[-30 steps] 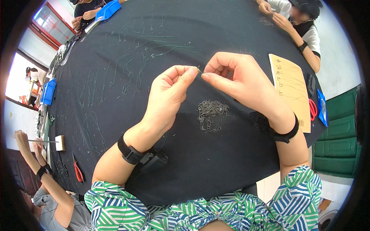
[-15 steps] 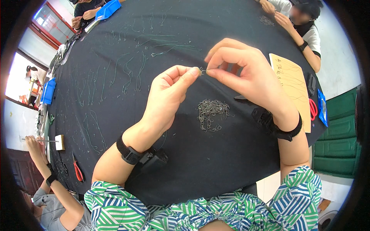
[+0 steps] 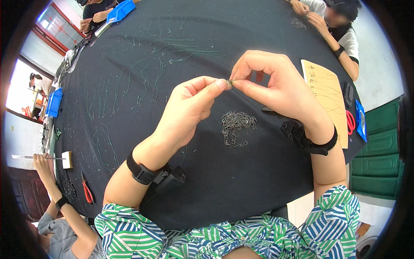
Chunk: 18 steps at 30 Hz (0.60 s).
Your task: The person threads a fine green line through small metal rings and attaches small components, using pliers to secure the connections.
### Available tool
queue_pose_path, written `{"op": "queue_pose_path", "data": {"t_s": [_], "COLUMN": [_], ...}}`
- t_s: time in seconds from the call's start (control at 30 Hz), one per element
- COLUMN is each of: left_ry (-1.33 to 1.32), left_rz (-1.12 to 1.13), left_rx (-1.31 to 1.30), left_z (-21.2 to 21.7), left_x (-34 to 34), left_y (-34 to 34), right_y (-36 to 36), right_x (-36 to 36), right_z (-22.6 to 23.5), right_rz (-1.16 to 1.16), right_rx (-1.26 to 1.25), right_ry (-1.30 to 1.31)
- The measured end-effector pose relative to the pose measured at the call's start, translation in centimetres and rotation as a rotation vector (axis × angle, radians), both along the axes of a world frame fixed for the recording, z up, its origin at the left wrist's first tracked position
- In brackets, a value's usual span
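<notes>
My left hand (image 3: 194, 97) is closed in a pinch on a small fishing hook, mostly hidden by the fingertips. Against it, my right hand (image 3: 276, 84) pinches a bit of thin green line (image 3: 230, 81) at the same spot. The two hands nearly touch, raised over the black cloth. Below them lies a heap of small dark metal hooks (image 3: 237, 125). Several green lines (image 3: 142, 84) with knotted or hooked ends are spread on the cloth to the left and far side.
A yellow card (image 3: 323, 95) with thin lines lies at right, near red-handled scissors (image 3: 350, 122) and a blue packet (image 3: 361, 121). Red-handled pliers (image 3: 87, 192) lie at left. Co-workers sit around the black-covered table (image 3: 241, 190), with blue trays (image 3: 54, 102) along its edge.
My right hand has come slightly down and its fingertips have closed in on the left ones, narrowing the gap. At left, the co-worker's hand with a thin white strip has shifted.
</notes>
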<state>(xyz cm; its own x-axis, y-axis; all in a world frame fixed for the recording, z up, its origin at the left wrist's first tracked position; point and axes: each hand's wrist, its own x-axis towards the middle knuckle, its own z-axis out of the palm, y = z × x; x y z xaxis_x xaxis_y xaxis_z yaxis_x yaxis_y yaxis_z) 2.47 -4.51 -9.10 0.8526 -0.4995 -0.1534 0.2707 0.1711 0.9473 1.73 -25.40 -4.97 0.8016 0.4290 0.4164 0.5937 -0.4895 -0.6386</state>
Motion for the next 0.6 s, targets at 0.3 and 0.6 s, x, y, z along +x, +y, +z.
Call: {"op": "queue_pose_path", "data": {"t_s": [0.3, 0.6], "left_ry": [-0.006, -0.051], "left_rz": [-0.020, -0.018], "left_rx": [0.035, 0.074], "left_z": [0.24, 0.04], "left_x": [0.15, -0.14], "left_y": [0.19, -0.04], "right_y": [-0.45, 0.21], "right_x": [0.19, -0.30], "right_z": [-0.30, -0.46], "right_rz": [0.008, 0.043], "right_rx": [0.067, -0.125], "right_ry": [0.120, -0.093]}}
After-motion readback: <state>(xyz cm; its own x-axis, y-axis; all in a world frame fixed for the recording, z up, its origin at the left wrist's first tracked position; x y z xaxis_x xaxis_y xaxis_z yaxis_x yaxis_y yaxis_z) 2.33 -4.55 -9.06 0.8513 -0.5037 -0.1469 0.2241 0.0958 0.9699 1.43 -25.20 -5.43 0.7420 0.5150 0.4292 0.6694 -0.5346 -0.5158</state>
